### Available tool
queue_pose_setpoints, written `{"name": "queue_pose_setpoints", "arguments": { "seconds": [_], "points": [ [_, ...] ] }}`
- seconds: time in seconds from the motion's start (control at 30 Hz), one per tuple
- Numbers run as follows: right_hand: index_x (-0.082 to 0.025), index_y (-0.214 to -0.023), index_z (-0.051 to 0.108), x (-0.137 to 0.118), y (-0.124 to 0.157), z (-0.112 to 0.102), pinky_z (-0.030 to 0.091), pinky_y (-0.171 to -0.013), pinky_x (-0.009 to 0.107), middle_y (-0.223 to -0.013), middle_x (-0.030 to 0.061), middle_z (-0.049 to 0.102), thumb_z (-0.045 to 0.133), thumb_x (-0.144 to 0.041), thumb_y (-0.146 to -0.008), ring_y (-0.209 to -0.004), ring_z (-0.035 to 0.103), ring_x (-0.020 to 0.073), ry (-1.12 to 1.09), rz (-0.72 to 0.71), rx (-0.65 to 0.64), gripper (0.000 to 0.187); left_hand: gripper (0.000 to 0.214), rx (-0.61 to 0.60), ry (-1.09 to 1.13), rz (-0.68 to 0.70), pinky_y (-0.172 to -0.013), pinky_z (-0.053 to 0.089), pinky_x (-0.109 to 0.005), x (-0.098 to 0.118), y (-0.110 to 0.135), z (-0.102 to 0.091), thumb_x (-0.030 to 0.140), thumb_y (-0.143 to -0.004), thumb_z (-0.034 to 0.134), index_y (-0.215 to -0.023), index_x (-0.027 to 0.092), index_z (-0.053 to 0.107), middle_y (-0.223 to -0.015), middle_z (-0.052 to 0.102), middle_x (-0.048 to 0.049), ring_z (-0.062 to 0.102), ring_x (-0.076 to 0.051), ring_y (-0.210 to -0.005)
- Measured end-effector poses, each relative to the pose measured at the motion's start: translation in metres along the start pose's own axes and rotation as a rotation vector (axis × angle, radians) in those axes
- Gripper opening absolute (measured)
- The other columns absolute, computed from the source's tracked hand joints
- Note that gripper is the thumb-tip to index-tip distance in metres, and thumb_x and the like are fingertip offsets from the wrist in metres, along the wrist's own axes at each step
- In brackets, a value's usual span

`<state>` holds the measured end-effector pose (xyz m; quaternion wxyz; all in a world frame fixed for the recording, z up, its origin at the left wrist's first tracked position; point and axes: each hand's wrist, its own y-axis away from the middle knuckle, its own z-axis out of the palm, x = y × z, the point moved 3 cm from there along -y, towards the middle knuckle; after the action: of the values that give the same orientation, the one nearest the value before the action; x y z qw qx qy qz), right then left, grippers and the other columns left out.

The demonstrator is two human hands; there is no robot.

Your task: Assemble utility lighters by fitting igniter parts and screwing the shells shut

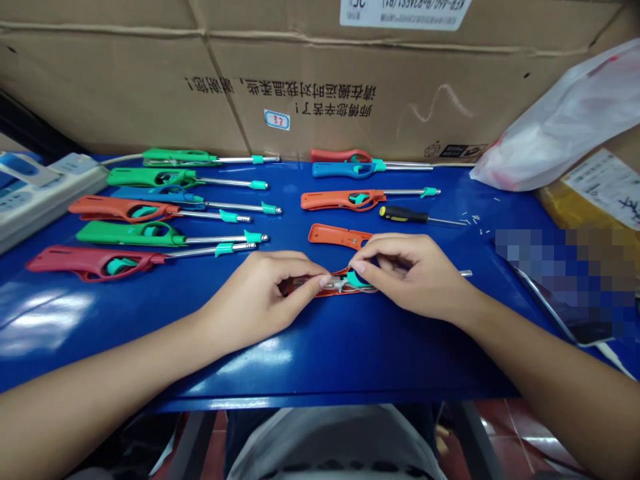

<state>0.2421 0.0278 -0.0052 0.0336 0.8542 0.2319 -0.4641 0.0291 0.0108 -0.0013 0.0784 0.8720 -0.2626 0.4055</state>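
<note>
Both of my hands rest on the blue table (pixel 320 360) over an opened orange lighter (pixel 330 287) with a teal trigger. My left hand (pixel 270 290) pinches the lighter's handle end, fingers closed on it. My right hand (pixel 410 273) pinches at the teal trigger and white wires in the middle; the lighter's metal tip (pixel 466 273) sticks out past it. A loose orange shell half (pixel 337 236) lies just behind my hands. A black-and-yellow screwdriver (pixel 405 215) lies behind that.
Several finished long lighters lie in a row at the left (pixel 145 233), with three more at the back middle (pixel 350 199). Cardboard boxes (pixel 320 73) wall the back. A white power strip (pixel 45 193) sits far left; a plastic bag (pixel 565 127) is at the right.
</note>
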Motion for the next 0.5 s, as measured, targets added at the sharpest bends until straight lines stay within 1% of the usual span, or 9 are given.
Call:
{"name": "queue_pose_setpoints", "arguments": {
  "seconds": [0.1,0.2,0.37,0.5],
  "points": [
    [-0.016,-0.084,0.074,0.0016,0.0005,-0.0049,0.03,-0.049,0.026,-0.074,0.0004,0.062,0.063,-0.026,-0.093,-0.052,0.038,0.0072,0.074,-0.051,0.084,0.017,0.023,-0.029,-0.061,0.019,-0.064,0.047,-0.023,-0.0001,0.0008,0.0014,0.032,-0.098,0.06,-0.099,0.023,0.081,-0.093,0.072,-0.0029,0.064,-0.013,-0.073],
    [-0.016,-0.084,0.072,0.0033,0.0004,-0.0064,0.032,-0.051,0.027,-0.074,0.0003,0.061,0.061,-0.023,-0.094,-0.054,0.041,0.0081,0.149,-0.112,0.118,0.016,0.022,-0.032,-0.142,0.027,-0.062,0.047,-0.024,-0.0015,0.0013,0.0016,0.03,-0.097,0.06,-0.101,0.024,0.08,-0.092,0.071,-0.0027,0.063,-0.013,-0.071],
    [-0.017,-0.083,0.071,0.0023,0.0001,-0.0049,0.034,-0.057,0.028,-0.072,0.0001,0.06,0.06,-0.02,-0.094,-0.057,0.043,0.0097,0.24,-0.177,0.113,0.016,0.02,0.008,-0.203,0.067,-0.072,0.051,-0.026,-0.0022,0.0003,-0.0005,0.028,-0.097,0.059,-0.103,0.022,0.077,-0.1,0.074,-0.0042,0.068,-0.017,-0.086],
    [-0.016,-0.085,0.071,0.0014,0.0004,-0.0061,0.035,-0.059,0.028,-0.075,0.0009,0.062,0.06,-0.019,-0.094,-0.058,0.044,0.01,0.277,-0.187,0.109,0.015,0.018,0.04,-0.201,0.121,-0.074,0.052,-0.025,-0.0008,-0.0004,-0.0013,0.029,-0.097,0.062,-0.103,0.023,0.078,-0.103,0.073,-0.003,0.068,-0.015,-0.086]
  ]
}}
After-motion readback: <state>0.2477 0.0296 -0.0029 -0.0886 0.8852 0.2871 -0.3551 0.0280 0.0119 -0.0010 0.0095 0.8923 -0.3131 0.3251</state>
